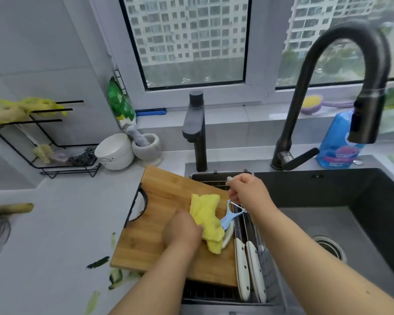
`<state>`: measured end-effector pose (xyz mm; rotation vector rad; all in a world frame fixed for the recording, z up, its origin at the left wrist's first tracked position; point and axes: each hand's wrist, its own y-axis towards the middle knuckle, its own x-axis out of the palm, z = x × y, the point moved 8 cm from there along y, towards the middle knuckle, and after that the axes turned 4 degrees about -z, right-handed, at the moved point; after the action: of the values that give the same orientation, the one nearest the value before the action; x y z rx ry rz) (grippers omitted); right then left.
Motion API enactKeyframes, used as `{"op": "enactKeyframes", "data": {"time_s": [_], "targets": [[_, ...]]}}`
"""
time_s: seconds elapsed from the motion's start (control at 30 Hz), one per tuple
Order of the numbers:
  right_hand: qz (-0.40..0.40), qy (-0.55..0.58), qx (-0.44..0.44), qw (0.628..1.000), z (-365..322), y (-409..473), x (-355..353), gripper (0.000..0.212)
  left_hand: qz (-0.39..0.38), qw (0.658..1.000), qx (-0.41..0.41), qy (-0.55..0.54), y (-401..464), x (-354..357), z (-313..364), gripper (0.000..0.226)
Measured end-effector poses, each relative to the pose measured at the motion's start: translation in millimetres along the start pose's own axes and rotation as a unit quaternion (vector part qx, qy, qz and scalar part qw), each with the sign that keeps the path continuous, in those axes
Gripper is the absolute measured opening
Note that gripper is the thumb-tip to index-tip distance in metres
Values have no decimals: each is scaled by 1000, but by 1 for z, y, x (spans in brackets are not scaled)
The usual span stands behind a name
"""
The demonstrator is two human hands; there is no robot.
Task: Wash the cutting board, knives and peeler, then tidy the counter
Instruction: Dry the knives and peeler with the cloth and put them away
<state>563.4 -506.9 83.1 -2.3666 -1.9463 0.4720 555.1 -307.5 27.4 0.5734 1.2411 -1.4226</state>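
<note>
My left hand (182, 230) is closed on the yellow cloth (206, 220), pressing it onto the cutting board (159, 205). The board lies half on the bench (62, 223) and half over the wire rack (246, 226) at the sink's (328, 201) left edge. It looks like thick bamboo: stiff, fairly heavy, likely slick once wet, so I would lift it by the black handle loop (138, 206) on its far-from-sink end, or grip both long edges.

My right hand (246, 192) hovers just sink-side of the cloth, fingers pinched on something small and pale; I cannot tell what. The blue peeler (231, 215) sits at the board's sink-side edge, touching the cloth. It seems light plastic with a sharp blade across the head, so I'd take it by the handle.

Two white-handled knives (248, 267) lie in the rack beside the board, handles toward me. Those are best taken by the handles, as the blades are thin and slippery. Green peelings (114, 277) lie on the bench by the board's near corner.
</note>
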Motion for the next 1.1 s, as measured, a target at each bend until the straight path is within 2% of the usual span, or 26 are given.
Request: {"op": "enactKeyframes", "data": {"time_s": [0.1,0.2,0.33,0.43,0.5,0.6,0.63,0.73,0.77,0.8,0.83,0.9,0.93,0.97,1.03,1.1], "targets": [[-13,-9,14,1000,10,5,-1,22,-32,999,-18,-40,8,4,5,9],[-26,-18,28,999,18,9,0,22,-37,985,11,-166,11,-4,16,16],[-27,2,51,998,26,13,-2,20,-21,936,48,-349,4,-25,35,18],[-55,82,121,988,38,17,6,23,-11,923,93,-374,-3,-45,54,16],[-68,82,143,984,43,19,10,27,-5,915,122,-385,-6,-56,64,14],[-68,55,139,986,45,16,6,10,-15,895,112,-432,-7,-61,67,8],[-74,52,107,990,45,14,4,16,-23,884,95,-458,-5,-60,65,6],[-157,-73,-62,983,34,-3,11,80,-47,815,28,-576,-3,-51,60,5],[-178,-105,-98,973,34,-9,17,92,-60,783,7,-619,-3,-48,60,6],[-183,-112,-130,968,31,-11,22,90,-79,749,-9,-658,-5,-44,62,8],[-175,-105,-149,968,29,-10,24,73,-103,717,-18,-689,-8,-41,64,10],[-139,-63,-139,978,19,-7,16,19,-146,662,-24,-735,-12,-39,64,15],[-120,-44,-122,984,16,-2,10,7,-153,649,-27,-744,-13,-39,58,18],[-110,-31,-100,988,14,4,4,17,-146,656,-31,-740,-11,-39,50,21],[-129,37,-27,991,14,16,0,30,-110,720,-23,-685,-1,-37,31,29],[-166,134,42,976,12,21,5,34,-122,779,33,-614,0,-32,30,54]]}}
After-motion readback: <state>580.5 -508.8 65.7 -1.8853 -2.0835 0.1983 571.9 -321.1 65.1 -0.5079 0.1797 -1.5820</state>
